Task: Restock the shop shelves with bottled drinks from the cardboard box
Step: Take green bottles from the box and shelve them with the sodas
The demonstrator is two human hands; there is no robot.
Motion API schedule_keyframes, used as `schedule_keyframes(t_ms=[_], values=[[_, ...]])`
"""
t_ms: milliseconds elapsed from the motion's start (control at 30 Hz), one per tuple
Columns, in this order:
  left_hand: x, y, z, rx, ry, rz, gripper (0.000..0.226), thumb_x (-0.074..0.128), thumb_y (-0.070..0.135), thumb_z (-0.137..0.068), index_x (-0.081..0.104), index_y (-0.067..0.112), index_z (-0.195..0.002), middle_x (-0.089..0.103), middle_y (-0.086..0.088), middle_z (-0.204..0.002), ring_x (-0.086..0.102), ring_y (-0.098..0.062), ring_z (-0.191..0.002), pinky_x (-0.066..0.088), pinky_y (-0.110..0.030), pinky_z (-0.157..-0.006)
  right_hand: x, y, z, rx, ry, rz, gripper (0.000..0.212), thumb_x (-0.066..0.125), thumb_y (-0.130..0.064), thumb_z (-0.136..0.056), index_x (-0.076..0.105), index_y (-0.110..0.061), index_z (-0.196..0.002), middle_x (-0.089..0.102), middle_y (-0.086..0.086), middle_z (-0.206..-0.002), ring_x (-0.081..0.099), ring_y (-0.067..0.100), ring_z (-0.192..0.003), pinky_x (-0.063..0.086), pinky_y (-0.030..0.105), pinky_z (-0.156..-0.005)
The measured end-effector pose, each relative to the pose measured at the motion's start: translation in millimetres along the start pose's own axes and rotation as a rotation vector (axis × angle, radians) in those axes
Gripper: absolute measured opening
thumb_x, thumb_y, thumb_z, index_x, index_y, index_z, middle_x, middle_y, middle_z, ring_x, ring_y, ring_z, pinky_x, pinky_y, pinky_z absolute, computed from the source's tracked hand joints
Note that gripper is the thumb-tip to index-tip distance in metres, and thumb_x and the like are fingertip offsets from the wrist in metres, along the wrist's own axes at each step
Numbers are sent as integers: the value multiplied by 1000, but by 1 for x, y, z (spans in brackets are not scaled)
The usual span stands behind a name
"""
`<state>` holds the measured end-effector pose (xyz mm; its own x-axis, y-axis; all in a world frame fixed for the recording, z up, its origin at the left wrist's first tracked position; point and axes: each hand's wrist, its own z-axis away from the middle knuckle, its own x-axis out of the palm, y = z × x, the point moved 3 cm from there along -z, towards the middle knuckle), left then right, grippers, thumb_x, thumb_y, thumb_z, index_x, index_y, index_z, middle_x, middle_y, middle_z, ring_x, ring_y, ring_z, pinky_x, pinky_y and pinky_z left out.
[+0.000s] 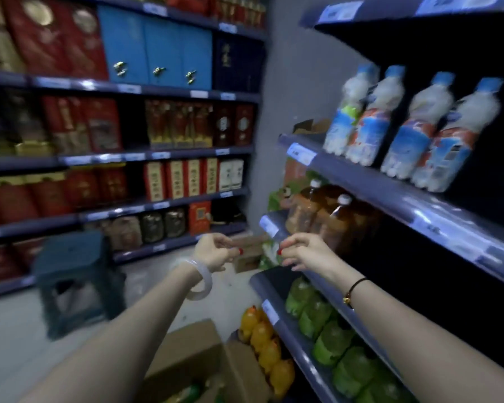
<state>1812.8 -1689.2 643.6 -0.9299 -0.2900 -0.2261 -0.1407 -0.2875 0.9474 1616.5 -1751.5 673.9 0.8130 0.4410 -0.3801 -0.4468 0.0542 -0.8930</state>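
Both my arms reach forward in front of the right-hand shelf unit. My left hand (214, 253) and my right hand (301, 251) hover close together, fingers loosely curled, and I see nothing held in either. The open cardboard box (198, 359) sits on the floor below my arms, with a green-topped bottle showing inside. Brown bottled drinks (329, 219) stand on the shelf just behind my right hand. White bottles with blue caps (413, 129) line the shelf above. Green-labelled bottles (329, 330) and orange bottles (262, 341) fill the lower shelves.
The dark shelf edge (358, 175) runs diagonally on the right. A blue plastic stool (76, 274) stands on the floor at left. Shelves of red, blue and gold boxed goods (154, 56) cover the far wall. A small carton (248, 254) lies on the floor beyond my hands.
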Motion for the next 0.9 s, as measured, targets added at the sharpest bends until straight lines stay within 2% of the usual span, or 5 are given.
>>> schedule_keyframes(t_ms=[300, 400, 533, 700, 900], values=[[-95, -209, 24, -377, 233, 139, 25, 68, 11, -82, 61, 4, -105, 68, -15, -103, 64, -24, -93, 51, -34, -75, 189, 114, -42, 283, -256, 64, 26, 64, -6, -86, 61, 2, -110, 65, 8, -80, 62, 14, -64, 46, 22, -54], [-111, -281, 18, -457, 245, 158, 21, 69, 9, -80, 63, 2, -98, 68, -12, -95, 65, -25, -92, 52, -33, -71, 247, 165, -59, 327, -292, 82, 19, 65, -6, -85, 61, -3, -103, 64, 4, -72, 62, 10, -56, 44, 19, -46], [-114, -380, 15, -563, 269, 175, 10, 69, 0, -78, 63, 8, -79, 61, -11, -74, 57, -23, -69, 48, -29, -62, 313, 238, -75, 392, -347, 106, 13, 65, -6, -84, 62, -8, -97, 65, 7, -80, 63, 12, -67, 49, 24, -61], [-108, -502, 11, -641, 242, 140, 18, 67, 7, -81, 65, 7, -99, 63, -8, -86, 57, -20, -80, 46, -26, -62, 374, 336, -101, 460, -395, 169, 17, 66, -5, -83, 60, -9, -99, 62, 7, -77, 58, 11, -64, 43, 20, -55], [-81, -655, -14, -739, 217, 101, 29, 73, 8, -77, 59, 14, -101, 62, -10, -99, 59, -27, -98, 46, -32, -82, 440, 472, -147, 451, -504, 280, 20, 69, -9, -80, 58, -17, -95, 64, 10, -98, 61, 25, -95, 49, 37, -84]])
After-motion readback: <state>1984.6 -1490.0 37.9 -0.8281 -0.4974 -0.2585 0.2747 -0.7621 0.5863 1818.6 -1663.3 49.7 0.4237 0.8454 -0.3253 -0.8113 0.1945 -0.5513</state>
